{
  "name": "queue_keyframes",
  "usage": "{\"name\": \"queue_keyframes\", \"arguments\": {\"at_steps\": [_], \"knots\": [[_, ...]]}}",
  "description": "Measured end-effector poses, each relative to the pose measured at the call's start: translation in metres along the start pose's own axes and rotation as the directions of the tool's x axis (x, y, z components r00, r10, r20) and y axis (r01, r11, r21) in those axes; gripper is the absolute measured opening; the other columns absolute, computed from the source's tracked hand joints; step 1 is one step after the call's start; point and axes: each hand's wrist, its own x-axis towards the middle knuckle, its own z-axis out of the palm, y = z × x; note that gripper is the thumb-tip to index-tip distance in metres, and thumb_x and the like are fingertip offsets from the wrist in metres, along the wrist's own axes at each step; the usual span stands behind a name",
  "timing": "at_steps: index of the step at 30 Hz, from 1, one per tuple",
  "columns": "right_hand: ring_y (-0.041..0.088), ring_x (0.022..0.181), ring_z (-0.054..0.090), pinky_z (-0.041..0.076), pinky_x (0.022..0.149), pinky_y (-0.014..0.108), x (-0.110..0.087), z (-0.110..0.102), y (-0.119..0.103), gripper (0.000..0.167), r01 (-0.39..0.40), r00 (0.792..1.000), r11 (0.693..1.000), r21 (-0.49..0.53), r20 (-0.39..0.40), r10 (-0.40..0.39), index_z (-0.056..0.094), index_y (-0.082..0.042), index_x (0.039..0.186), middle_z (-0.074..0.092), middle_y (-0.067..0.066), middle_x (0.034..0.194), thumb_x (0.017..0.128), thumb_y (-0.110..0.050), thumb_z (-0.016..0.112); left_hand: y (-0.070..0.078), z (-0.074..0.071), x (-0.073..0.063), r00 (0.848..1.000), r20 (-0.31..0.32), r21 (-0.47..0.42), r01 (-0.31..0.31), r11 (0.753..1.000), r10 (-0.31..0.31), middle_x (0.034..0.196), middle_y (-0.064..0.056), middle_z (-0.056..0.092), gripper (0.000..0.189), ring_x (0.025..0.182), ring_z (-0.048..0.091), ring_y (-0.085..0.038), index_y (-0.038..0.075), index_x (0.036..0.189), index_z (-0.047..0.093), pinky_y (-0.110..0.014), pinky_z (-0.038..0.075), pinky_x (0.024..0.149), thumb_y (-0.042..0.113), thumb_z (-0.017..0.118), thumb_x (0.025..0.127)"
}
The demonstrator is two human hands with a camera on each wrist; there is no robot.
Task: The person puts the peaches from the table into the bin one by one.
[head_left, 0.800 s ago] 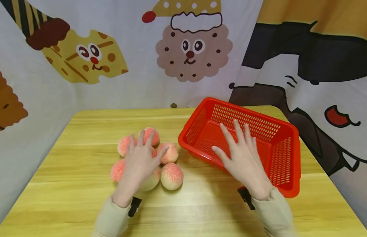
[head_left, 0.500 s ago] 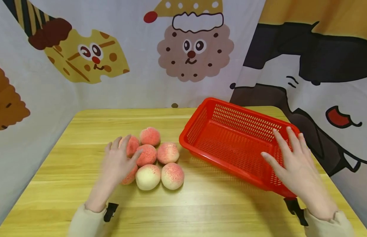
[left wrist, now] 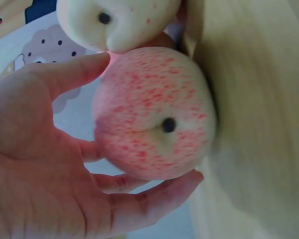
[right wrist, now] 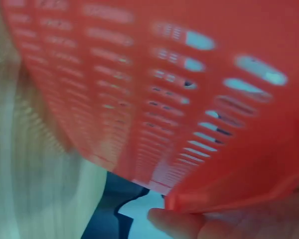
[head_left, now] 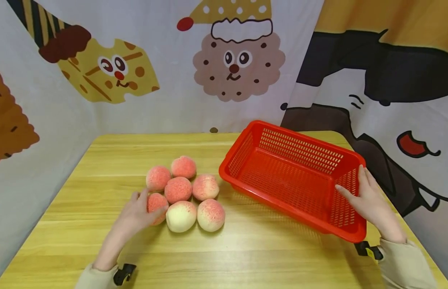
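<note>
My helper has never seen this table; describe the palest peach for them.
On the wooden table, left of the red basket, lie seven peaches. In the near row, the middle peach sits between the peach at the left hand and the right-end peach. It is mostly cream; both neighbours are pinker.

A rectangular table with a yellowish wood-grain top (head_left: pixel 245 261) carries a red, rectangular, slotted plastic basket (head_left: pixel 282 168), standing open side up and turned at a slant. To the left of the basket, seven round pink-and-cream peaches (head_left: pixel 178 190) lie directly on the wood in a close cluster. The palest (mostly cream, with light pink flecks) sits in the cluster's near row, and another peach (head_left: pixel 211 215) lies between it and the basket.
</note>
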Motion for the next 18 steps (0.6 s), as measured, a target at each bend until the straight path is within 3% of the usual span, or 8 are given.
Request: {"name": "queue_keyframes", "arguments": {"at_steps": [3,7,9,11,18], "knots": [[0.062,0.111,0.036,0.05,0.069,0.059,0.002,0.003,0.002,0.099,-0.05,0.998,0.998,0.045,-0.03,0.052,-0.021,0.007,0.143,-0.009,0.044,0.146,0.095,-0.045,0.048,-0.003,0.003,0.004,1.0,0.017,-0.03,0.006,1.0,-0.005,0.13,-0.04,0.037,0.089,0.114,0.048,-0.052,-0.009,0.144,0.022,-0.058,0.046,0.084,0.052,0.057,0.089],[0.037,0.078,0.064,0.057,0.056,0.044,0.002,0.005,0.003,0.093,-0.112,0.992,0.991,0.073,-0.047,0.115,-0.016,0.01,0.145,0.029,0.046,0.128,0.097,-0.036,0.049,-0.007,0.006,0.009,0.999,0.047,-0.087,0.03,0.996,-0.026,0.134,-0.04,0.035,0.086,0.121,0.042,-0.053,-0.008,0.144,0.022,-0.06,0.043,0.091,0.05,0.057,0.09],[0.027,0.066,0.065,0.056,0.053,0.039,0.003,0.006,0.003,0.086,-0.128,0.989,0.989,0.076,-0.06,0.133,-0.011,0.012,0.145,0.041,0.043,0.115,0.098,-0.028,0.049,-0.007,0.006,0.011,0.998,0.052,-0.11,0.046,0.993,-0.04,0.135,-0.04,0.035,0.084,0.123,0.041,-0.054,-0.006,0.144,0.023,-0.061,0.042,0.091,0.048,0.057,0.09],[0.023,0.064,0.064,0.056,0.053,0.038,0.003,0.007,0.002,0.078,-0.152,0.984,0.986,0.069,-0.078,0.157,-0.004,0.013,0.145,0.044,0.041,0.11,0.097,-0.02,0.049,-0.006,0.005,0.011,0.997,0.05,-0.12,0.069,0.99,-0.063,0.135,-0.04,0.034,0.084,0.122,0.041,-0.054,-0.006,0.144,0.021,-0.06,0.043,0.09,0.048,0.056,0.09],[0.035,0.067,0.064,0.055,0.05,0.04,0.003,0.009,-0.002,0.065,-0.239,0.962,0.969,0.058,-0.125,0.245,0.011,0.017,0.14,0.045,0.042,0.109,0.092,-0.009,0.046,0.011,-0.009,0.007,0.996,-0.058,-0.075,0.063,0.995,-0.067,0.134,-0.039,0.032,0.079,0.115,0.046,-0.055,-0.004,0.141,0.026,-0.061,0.046,0.083,0.049,0.054,0.089]]}}
